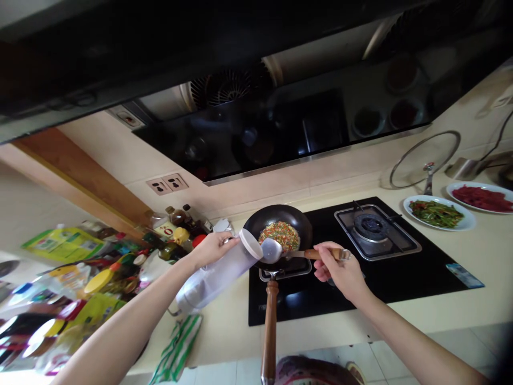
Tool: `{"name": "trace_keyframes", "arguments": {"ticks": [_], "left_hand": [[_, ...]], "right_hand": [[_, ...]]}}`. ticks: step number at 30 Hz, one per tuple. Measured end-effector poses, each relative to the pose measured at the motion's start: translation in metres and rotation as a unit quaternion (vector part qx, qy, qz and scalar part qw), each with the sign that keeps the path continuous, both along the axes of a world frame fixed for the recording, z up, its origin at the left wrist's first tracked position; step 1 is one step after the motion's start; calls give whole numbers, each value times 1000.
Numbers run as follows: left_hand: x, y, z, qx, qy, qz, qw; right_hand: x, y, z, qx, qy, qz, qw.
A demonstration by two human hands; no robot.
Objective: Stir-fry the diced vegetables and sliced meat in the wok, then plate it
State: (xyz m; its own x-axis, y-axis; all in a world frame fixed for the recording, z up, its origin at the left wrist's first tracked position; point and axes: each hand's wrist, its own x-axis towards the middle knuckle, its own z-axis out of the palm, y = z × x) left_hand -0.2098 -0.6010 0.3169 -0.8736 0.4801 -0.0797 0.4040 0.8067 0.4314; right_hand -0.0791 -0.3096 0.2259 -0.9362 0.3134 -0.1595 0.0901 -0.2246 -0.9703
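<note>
My left hand (213, 247) grips a tall white plastic container (218, 277), tilted with its open mouth toward a metal ladle (271, 250). My right hand (339, 270) is closed round the ladle's wooden handle (320, 254), keeping its bowl at the rim of a black wok (300, 224). The wok sits on the left burner of a black gas hob (401, 278) and holds chopped orange, green and red food (279, 236). Its long wooden handle (270, 331) points toward me.
Many sauce bottles and packets (96, 272) crowd the counter at left. A striped cloth (176, 350) lies at the counter's front edge. The right burner (374, 227) is bare. A plate of green vegetables (438, 213), a plate of red food (483, 197) and a glass lid (425, 160) stand at right.
</note>
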Motion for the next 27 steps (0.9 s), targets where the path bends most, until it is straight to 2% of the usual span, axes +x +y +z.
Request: {"name": "trace_keyframes", "arguments": {"ticks": [8,18,27], "left_hand": [[-12,3,-5,-92,7,-47,995],[-33,0,-8,-102,18,-45,994],[-61,11,-4,-92,31,-24,995]], "right_hand": [[-6,-6,-4,8,0,13,1000],[-23,-13,-7,-6,12,29,999],[-52,-23,-8,-51,15,19,998]]}}
